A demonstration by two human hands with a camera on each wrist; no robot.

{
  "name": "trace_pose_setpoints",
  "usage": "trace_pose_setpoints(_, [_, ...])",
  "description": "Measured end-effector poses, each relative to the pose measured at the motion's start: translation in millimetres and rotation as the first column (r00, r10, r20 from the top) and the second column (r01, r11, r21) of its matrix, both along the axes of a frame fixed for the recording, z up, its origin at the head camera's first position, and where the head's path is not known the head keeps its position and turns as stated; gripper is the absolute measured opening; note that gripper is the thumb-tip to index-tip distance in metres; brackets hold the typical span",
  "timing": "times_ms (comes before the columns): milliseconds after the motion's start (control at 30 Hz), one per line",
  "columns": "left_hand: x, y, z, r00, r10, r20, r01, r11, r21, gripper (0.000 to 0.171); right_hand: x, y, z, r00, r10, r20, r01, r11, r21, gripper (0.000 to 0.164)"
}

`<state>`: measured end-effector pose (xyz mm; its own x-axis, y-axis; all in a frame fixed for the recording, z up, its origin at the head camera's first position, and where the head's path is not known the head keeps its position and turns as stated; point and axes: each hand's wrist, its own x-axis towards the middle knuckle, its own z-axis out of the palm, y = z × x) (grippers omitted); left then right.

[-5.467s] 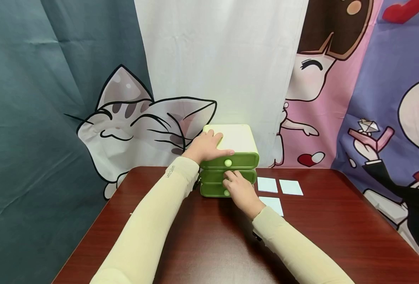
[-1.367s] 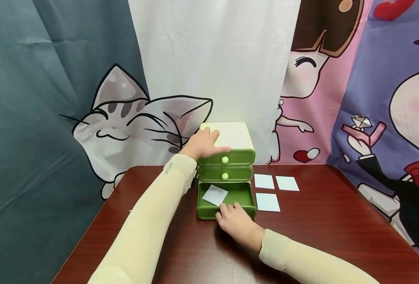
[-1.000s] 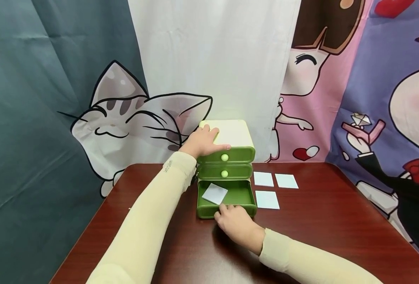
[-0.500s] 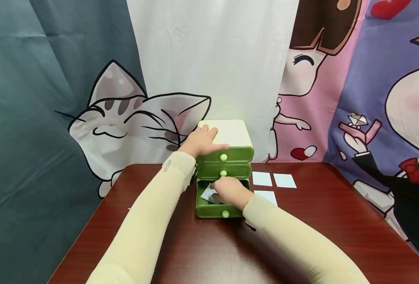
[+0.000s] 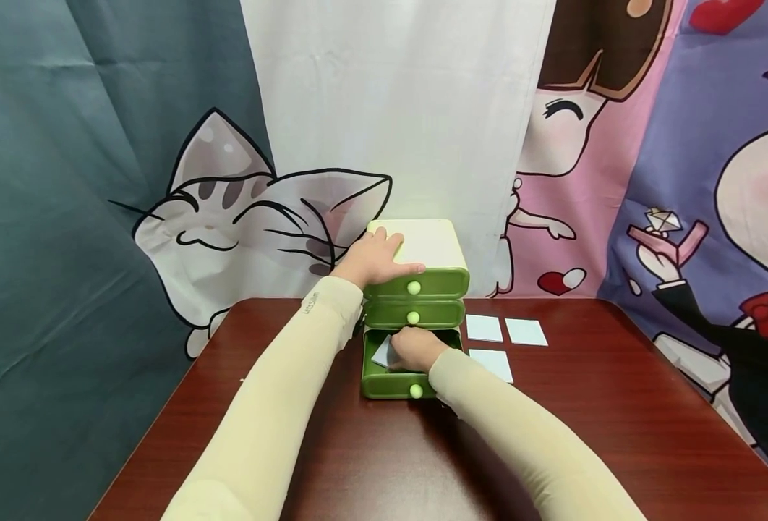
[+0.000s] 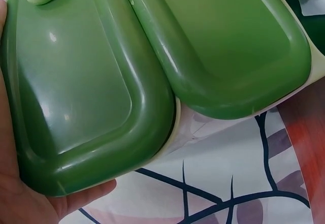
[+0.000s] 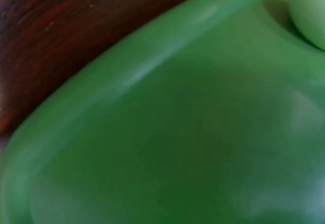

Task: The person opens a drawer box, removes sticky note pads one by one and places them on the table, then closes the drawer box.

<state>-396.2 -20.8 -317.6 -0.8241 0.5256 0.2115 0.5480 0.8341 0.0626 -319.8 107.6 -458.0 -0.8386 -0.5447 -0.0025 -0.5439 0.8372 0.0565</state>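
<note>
A small cabinet with a cream top [image 5: 432, 242] and green drawer fronts stands at the table's back. My left hand [image 5: 377, 260] rests on its top left corner, fingers spread and thumb along the front edge. The bottom drawer [image 5: 390, 386] is pulled out. Inside it, my right hand [image 5: 416, 349] pinches a white square card [image 5: 382, 352], whose right part the fingers hide. The left wrist view shows part of the card [image 6: 312, 3] at the top right corner. In the right wrist view the green drawer front [image 7: 167, 132] fills most of the picture.
Three white square cards lie on the table right of the cabinet: one at the back [image 5: 484, 328], one farther right [image 5: 526, 332] and one nearer [image 5: 493, 364], partly behind the right arm. The dark red wooden table [image 5: 358, 456] meets a printed curtain [image 5: 390, 108] behind.
The bottom drawer has been pulled out, uncovering the card inside. My right hand has let go of its knob, reached into the drawer and taken hold of the card. The left hand has stayed on the cabinet.
</note>
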Motion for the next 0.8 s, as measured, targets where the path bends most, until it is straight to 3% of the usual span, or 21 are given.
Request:
trace_pose_setpoints(200, [-0.7,-0.6,-3.8,1.000,-0.004,0.023,0.004,1.000,0.000,0.094,-0.4,-5.6,-6.3,1.000,0.007,0.002,-0.007,1.000,0.005,0.026])
trace_pose_setpoints(467, [1.1,-1.1,-4.6,1.000,0.004,0.021,-0.004,1.000,-0.013,0.094,4.8,-11.6,-8.5,0.992,0.109,-0.069,-0.100,0.987,0.129,0.021])
trace_pose_setpoints(800, [-1.0,0.2,0.6,1.000,0.006,-0.008,-0.006,1.000,-0.009,0.093,1.2,-8.2,-6.6,0.989,0.066,-0.132,-0.048,0.990,0.132,0.013])
